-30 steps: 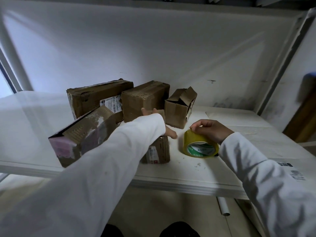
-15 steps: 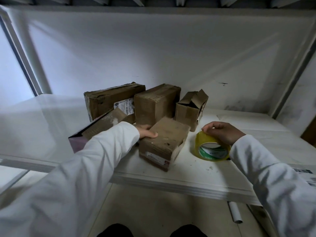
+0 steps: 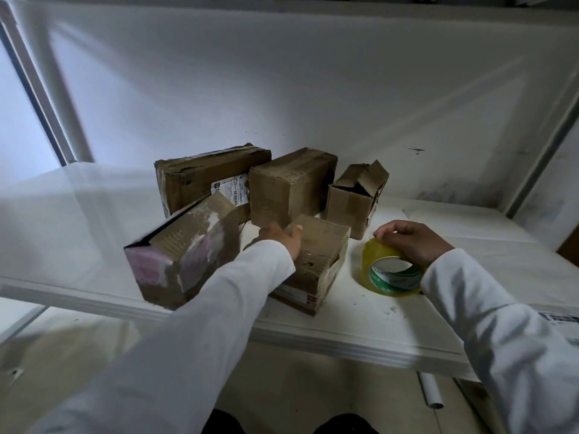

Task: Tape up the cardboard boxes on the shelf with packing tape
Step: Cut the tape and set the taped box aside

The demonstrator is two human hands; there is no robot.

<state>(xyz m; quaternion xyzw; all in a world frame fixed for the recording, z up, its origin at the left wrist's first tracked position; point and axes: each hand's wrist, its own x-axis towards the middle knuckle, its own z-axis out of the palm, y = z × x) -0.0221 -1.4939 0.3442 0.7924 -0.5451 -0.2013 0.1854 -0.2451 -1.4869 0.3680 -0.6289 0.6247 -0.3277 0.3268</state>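
Note:
Several brown cardboard boxes stand on a white shelf (image 3: 360, 336). My left hand (image 3: 283, 238) lies on the top left edge of a small flat box (image 3: 319, 261) near the shelf's front, fingers curled over it. My right hand (image 3: 413, 238) grips the top of a yellow roll of packing tape (image 3: 390, 270), which stands on its edge on the shelf, right of that box. Behind stand a long box with a label (image 3: 203, 180), a taller box (image 3: 288, 186) and a small box with open flaps (image 3: 357, 195).
A worn box with pink ends (image 3: 185, 252) lies at the front left, close to my left sleeve. The shelf's back wall is white, with metal uprights at both sides. A white tube (image 3: 432, 393) lies on the floor below the shelf's right part.
My left hand has tipped the small box from standing on end to lying flat and now rests on its top. The right hand stays on the tape roll. The camera has shifted.

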